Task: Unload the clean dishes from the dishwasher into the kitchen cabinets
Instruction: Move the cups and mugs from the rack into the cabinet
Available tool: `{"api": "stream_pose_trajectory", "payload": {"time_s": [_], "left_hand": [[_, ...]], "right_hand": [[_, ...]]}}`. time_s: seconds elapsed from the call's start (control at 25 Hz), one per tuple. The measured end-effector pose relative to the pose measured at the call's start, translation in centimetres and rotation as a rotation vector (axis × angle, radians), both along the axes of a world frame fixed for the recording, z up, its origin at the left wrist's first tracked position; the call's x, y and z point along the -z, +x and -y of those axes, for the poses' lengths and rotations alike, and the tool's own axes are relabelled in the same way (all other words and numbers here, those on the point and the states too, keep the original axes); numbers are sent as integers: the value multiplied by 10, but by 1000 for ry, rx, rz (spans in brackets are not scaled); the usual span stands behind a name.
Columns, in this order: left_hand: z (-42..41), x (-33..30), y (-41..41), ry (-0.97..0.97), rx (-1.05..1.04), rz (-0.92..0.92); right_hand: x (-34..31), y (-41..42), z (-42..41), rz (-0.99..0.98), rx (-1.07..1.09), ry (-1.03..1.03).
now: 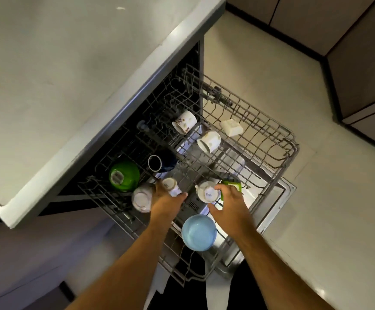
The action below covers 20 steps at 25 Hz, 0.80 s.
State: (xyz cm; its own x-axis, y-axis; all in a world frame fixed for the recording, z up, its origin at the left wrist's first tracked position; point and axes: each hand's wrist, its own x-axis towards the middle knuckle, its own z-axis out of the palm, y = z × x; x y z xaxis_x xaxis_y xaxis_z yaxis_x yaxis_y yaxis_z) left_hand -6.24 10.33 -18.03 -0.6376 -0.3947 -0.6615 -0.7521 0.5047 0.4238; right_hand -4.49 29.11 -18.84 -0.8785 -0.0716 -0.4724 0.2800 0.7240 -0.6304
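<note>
The dishwasher's wire upper rack [278, 153] is pulled out over the open door. My left hand [167, 199] grips a small white cup [170, 185] lying bottom-up in the rack. My right hand [228, 208] holds a second white cup [207, 191], fingers curled over its base. A light blue bowl [198, 232] sits upright at the rack's near edge between my forearms. Further in lie a green bowl [123, 175], a dark blue mug [161, 163], a white bowl [140, 199], two floral white cups [184, 121] [208, 140] and a small white square dish [231, 127].
A pale countertop [70, 74] overhangs the dishwasher on the left. Brown lower cabinets [361, 63] line the far right wall across a beige tiled floor [316, 220]. A green item [232, 183] sits just beyond my right hand.
</note>
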Motion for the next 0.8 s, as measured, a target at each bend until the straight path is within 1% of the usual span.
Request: {"api": "stream_pose_trajectory", "payload": {"time_s": [0.08,0.16,0.28,0.32,0.4,0.48,0.56,0.64,0.8], "left_hand": [[-2,15,-4,-3,-29,7],[-2,26,-9,-4,-62,11],[-3,40,-15,-112,-45,89],[-3,42,-16,-138,-54,89],[-2,45,-14,-146,-106,71],[0,45,-11,-116,-213,54],[2,41,-6,-83,-290,-3],[8,41,3,-39,-329,-79],[21,32,14,-7,-292,-209]], "right_hand": [[13,-4,4,-44,-17,-12],[20,-5,7,-28,-63,31],[28,-9,5,-20,-261,208],[31,-11,6,-30,-344,259],[36,-17,8,-64,-497,334],[44,-21,11,-79,-576,378],[50,-25,14,-82,-573,390],[52,-29,18,-70,-512,366],[41,-28,24,-9,-341,268]]}}
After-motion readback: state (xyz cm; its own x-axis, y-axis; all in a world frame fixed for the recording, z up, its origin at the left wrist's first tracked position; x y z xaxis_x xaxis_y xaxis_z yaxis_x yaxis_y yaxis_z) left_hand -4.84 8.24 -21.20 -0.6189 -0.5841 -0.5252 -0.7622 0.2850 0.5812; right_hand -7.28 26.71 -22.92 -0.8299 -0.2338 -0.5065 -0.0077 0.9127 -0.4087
